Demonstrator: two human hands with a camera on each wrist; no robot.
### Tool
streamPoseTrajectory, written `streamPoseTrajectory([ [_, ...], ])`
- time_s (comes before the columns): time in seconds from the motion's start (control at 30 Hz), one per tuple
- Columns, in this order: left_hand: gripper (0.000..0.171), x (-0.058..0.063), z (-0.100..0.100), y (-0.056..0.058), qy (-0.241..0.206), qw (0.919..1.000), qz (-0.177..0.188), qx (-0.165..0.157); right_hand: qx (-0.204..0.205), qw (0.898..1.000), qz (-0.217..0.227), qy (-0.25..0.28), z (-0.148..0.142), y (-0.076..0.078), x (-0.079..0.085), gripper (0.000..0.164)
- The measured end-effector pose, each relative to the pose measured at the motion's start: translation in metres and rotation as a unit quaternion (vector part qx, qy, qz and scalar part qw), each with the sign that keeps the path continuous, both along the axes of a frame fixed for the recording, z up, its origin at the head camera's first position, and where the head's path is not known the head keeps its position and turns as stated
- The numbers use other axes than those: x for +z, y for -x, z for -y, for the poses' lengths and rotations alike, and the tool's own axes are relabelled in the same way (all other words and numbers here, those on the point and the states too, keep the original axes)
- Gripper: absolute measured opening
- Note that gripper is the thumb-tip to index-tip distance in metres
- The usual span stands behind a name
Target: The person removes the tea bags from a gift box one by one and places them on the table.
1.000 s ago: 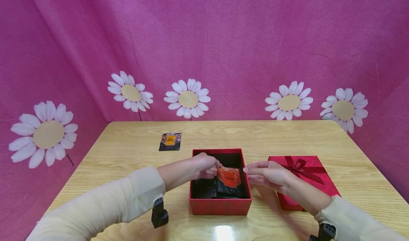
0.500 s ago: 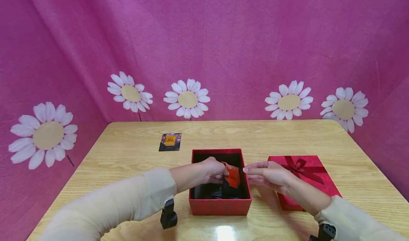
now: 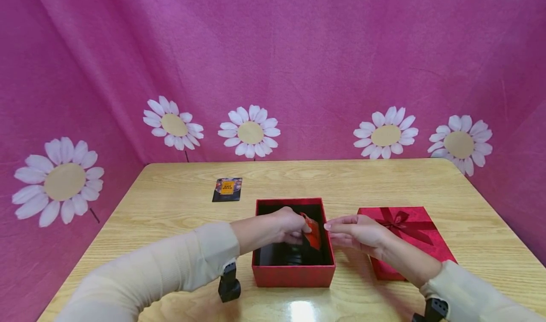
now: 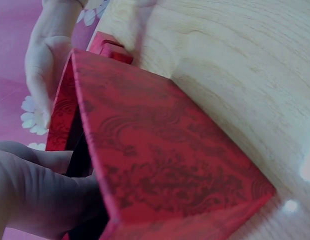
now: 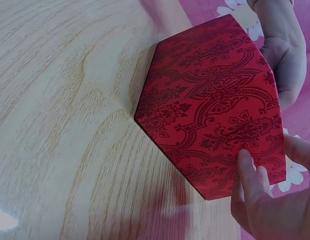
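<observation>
In the head view an open red gift box (image 3: 294, 277) stands on the table, its dark inside partly covered by my left hand (image 3: 286, 225). That hand reaches over the left wall and pinches a black packet with an orange-red label (image 3: 313, 236), tilted near the right inner wall. In the left wrist view the thumb and fingers go in behind the patterned wall, which hides most of the packet. My right hand (image 3: 358, 234) holds the box's right wall, with fingers (image 5: 247, 175) against the outside and the thumb at the rim.
A red lid (image 3: 415, 225) with a dark red ribbon bow lies right of the box, partly behind the right forearm. Further back on the left, a dark packet with a yellow label (image 3: 227, 189) lies flat on the wooden table (image 3: 179, 184). Pink cloth surrounds the table.
My left hand has moved right inside the box and taken hold of the packet. The packet has gone from lying flat to tilted at the right wall. My right hand stays put.
</observation>
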State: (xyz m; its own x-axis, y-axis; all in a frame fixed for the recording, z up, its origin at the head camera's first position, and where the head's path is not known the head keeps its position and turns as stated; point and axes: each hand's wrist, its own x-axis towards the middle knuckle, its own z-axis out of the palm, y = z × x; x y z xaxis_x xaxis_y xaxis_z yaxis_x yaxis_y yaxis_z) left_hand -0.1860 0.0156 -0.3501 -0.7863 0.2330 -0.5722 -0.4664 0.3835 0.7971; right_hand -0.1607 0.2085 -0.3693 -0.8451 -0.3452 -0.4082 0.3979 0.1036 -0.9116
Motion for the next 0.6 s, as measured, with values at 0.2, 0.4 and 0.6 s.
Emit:
streamPoseTrajectory([
  [0.2, 0.030, 0.011, 0.011, 0.005, -0.020, 0.9997, 0.010, -0.007, -0.014, 1.000, 0.008, -0.026, 0.000, 0.000, -0.001, 0.058],
  [0.4, 0.031, 0.021, 0.029, 0.008, -0.009, 0.9999, 0.014, 0.001, -0.024, 0.998, 0.018, -0.049, 0.001, 0.000, -0.001, 0.058],
  [0.6, 0.034, 0.031, 0.047, 0.009, 0.011, 0.9998, 0.013, -0.008, -0.019, 0.999, 0.006, -0.033, 0.001, 0.000, -0.002, 0.060],
])
